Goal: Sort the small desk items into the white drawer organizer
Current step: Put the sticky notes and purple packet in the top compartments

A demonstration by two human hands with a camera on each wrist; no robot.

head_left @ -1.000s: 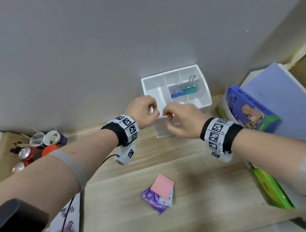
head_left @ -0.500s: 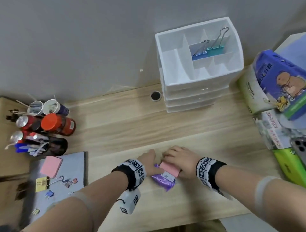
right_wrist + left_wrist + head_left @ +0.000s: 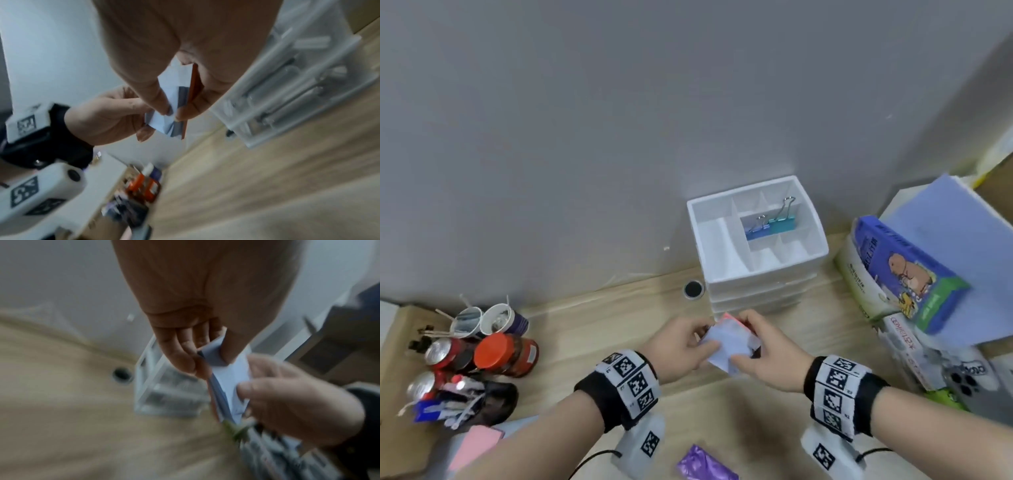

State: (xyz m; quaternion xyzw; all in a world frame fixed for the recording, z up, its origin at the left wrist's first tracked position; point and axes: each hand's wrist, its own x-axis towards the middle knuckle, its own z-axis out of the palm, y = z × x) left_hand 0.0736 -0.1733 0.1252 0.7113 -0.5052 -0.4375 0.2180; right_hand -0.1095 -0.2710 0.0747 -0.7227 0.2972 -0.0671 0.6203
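Both hands are pinching a small flat pad of pink sticky notes in a pale wrapper (image 3: 729,346), holding it above the wooden bench (image 3: 592,329): the left hand (image 3: 681,346) is gripping its left edge, the right hand (image 3: 767,356) its right and far edges. The white plastic drawer organizer (image 3: 726,270) is standing just beyond the pad, directly ahead, slightly nearer the right hand. Its open compartments lie forward and upward.
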